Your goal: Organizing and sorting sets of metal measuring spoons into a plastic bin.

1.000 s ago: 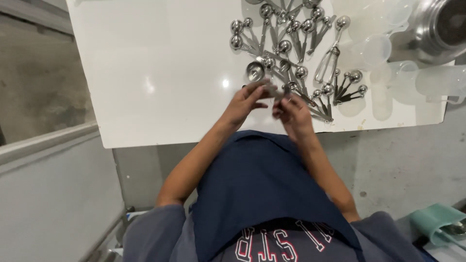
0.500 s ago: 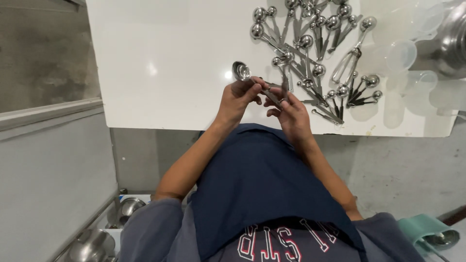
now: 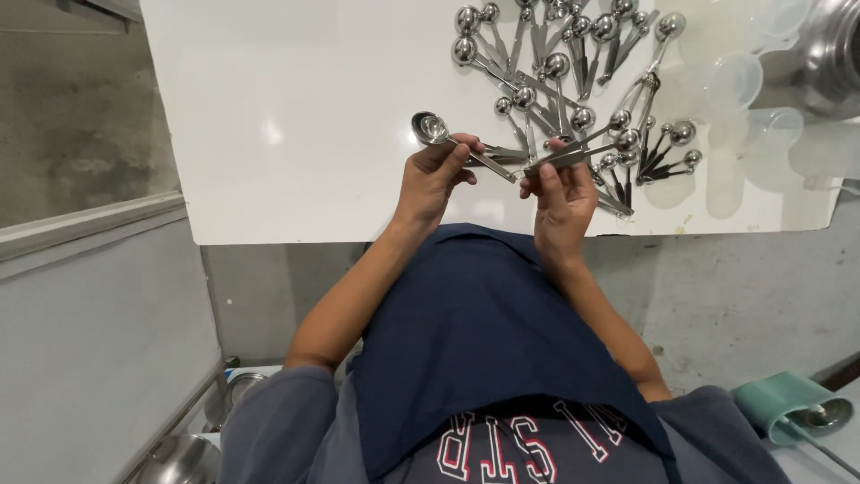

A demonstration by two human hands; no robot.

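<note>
My left hand (image 3: pixel 433 177) grips the handle of a steel measuring spoon (image 3: pixel 432 129), whose round bowl sticks out to the left above the white table (image 3: pixel 296 116). My right hand (image 3: pixel 563 193) pinches the joined handle ends of a fanned set of measuring spoons (image 3: pixel 591 134). The two hands are close together, and the single spoon's handle reaches toward the set. Behind them lies a pile of several more steel measuring spoons (image 3: pixel 555 54).
Translucent plastic measuring cups (image 3: pixel 735 81) stand at the table's right, beside a steel pot (image 3: pixel 833 54). Steel bowls (image 3: pixel 179 457) sit low on the left under the table edge. A teal object (image 3: pixel 793 408) lies at lower right. A grey wall panel runs along the left.
Both hands have lifted off the pile and drawn toward me. The left hand now holds one spoon out to the left; the right holds up a fanned set.
</note>
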